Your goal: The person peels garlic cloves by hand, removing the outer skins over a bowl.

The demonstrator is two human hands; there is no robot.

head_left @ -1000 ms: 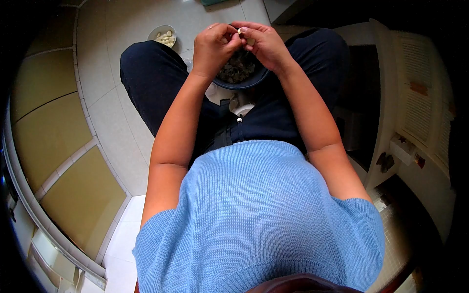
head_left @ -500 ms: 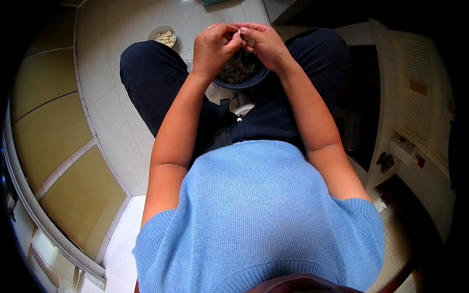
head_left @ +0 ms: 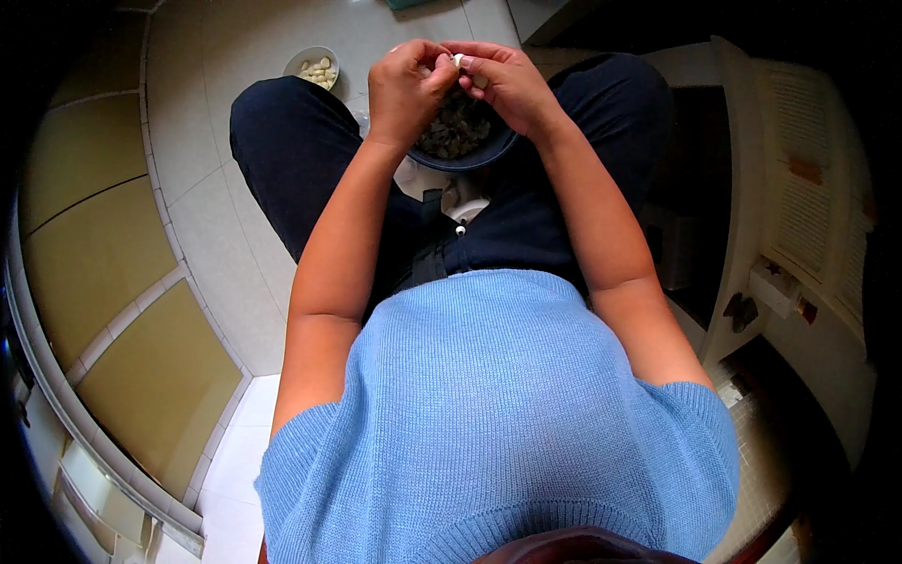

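Above a dark round bowl (head_left: 460,162) filled with dark scraps, my two hands meet. My right hand (head_left: 512,89) pinches a small white clove (head_left: 458,60) between thumb and forefinger, with more pale cloves (head_left: 480,82) tucked under its fingers. Beside it, my left hand (head_left: 407,89) is closed, its thumb and fingertips close to the clove; something pale shows in its curled fingers, too small to name. On the floor at the upper left stands a white bowl (head_left: 290,68) holding several peeled, pale cloves.
My knees in dark trousers (head_left: 291,141) flank the dark bowl. Tan cabinet panels (head_left: 164,385) line the left side. At the right are a pale cabinet (head_left: 799,169) and a dark opening. Part of a green object (head_left: 409,4) shows at the top edge.
My left hand has shifted slightly up and left. More of the white clove shows at my right fingertips than half a second ago.
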